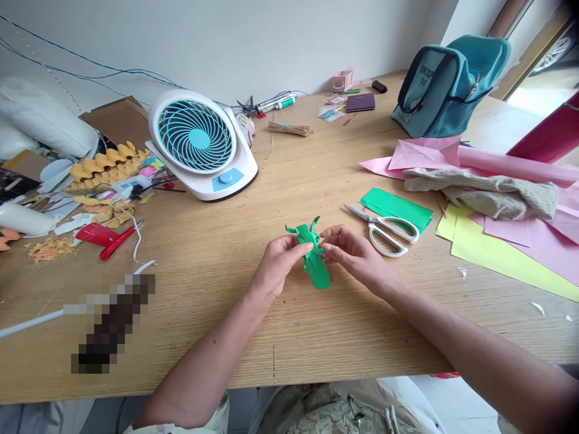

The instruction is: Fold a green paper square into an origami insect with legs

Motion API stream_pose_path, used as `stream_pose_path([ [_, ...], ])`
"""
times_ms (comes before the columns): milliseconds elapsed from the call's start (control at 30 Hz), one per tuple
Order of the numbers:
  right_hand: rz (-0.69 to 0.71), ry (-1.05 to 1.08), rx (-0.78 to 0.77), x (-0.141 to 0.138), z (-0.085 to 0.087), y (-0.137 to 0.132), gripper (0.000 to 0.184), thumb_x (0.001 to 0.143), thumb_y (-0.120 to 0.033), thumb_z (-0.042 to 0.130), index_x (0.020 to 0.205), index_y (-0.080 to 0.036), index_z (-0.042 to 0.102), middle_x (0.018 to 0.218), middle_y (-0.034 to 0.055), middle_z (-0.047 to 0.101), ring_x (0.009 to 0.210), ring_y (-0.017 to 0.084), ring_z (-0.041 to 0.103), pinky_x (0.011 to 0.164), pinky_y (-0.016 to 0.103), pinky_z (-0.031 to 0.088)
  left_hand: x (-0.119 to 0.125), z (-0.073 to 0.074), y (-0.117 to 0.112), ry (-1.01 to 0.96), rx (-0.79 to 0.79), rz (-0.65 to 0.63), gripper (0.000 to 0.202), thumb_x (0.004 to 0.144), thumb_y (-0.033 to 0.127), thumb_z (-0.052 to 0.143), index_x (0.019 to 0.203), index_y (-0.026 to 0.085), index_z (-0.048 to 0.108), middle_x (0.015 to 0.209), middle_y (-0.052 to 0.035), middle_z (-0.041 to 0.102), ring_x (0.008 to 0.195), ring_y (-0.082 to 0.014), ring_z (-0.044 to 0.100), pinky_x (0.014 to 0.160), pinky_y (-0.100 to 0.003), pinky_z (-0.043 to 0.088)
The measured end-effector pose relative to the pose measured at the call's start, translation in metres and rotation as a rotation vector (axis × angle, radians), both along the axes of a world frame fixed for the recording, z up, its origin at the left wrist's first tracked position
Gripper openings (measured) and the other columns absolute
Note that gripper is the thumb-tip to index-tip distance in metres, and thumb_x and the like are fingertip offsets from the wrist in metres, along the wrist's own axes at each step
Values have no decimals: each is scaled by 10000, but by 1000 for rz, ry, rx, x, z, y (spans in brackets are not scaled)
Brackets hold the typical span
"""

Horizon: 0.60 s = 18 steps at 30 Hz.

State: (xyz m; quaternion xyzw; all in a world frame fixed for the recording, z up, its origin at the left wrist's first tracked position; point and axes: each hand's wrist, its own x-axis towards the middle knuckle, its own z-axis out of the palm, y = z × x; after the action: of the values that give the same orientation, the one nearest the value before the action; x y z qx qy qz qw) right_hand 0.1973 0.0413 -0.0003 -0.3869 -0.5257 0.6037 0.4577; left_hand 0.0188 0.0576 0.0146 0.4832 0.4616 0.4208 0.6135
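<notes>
A cut piece of green paper, with curled, pointed tips at its far end and a rounded near end, is held just above the wooden table. My left hand pinches it from the left, the thumb lying across its middle. From the right, my right hand grips its edge between thumb and fingers; some of those fingertips are hidden behind the paper. White-handled scissors lie to the right of my right hand, their blades partly open. Beside them rest flat green paper sheets.
A white fan stands at the back left. Paper scraps and a red glue gun lie on the left. To the right are yellow paper, pink paper, a grey cloth and a teal bag.
</notes>
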Motion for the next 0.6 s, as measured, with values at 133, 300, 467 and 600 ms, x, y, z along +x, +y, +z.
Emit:
stream_pose_path([
  [133, 74, 44, -135, -1, 1, -2, 486, 813, -520, 732, 1116, -197, 532, 930, 50, 695, 810, 178, 684, 655, 297, 540, 0, -1, 3, -101, -54, 110, 221, 618, 292, 844, 764, 159, 746, 788, -18, 720, 703, -112, 557, 669, -241, 403],
  [300, 80, 128, -162, -7, -6, -3, 555, 709, -431, 846, 1112, -197, 546, 898, 26, 676, 765, 154, 655, 626, 272, 523, -1, -3, 4, -182, -166, 127, 297, 598, 301, 856, 835, 164, 743, 799, -5, 711, 667, -89, 547, 601, -229, 356],
  [467, 68, 123, -111, -10, -7, -5, 496, 758, -399, 809, 1136, -202, 555, 895, 34, 673, 767, 145, 634, 622, 259, 508, 0, -4, 5, -229, -162, 98, 311, 632, 316, 843, 879, 157, 742, 836, -19, 711, 665, -84, 555, 595, -224, 365],
  [600, 59, 55, -46, -14, -13, -5, 525, 744, -372, 805, 1163, -232, 523, 856, 4, 652, 703, 128, 599, 566, 241, 475, 4, -7, 1, -205, -86, 136, 303, 650, 312, 835, 889, 151, 740, 899, -39, 720, 715, -93, 579, 647, -228, 399],
])
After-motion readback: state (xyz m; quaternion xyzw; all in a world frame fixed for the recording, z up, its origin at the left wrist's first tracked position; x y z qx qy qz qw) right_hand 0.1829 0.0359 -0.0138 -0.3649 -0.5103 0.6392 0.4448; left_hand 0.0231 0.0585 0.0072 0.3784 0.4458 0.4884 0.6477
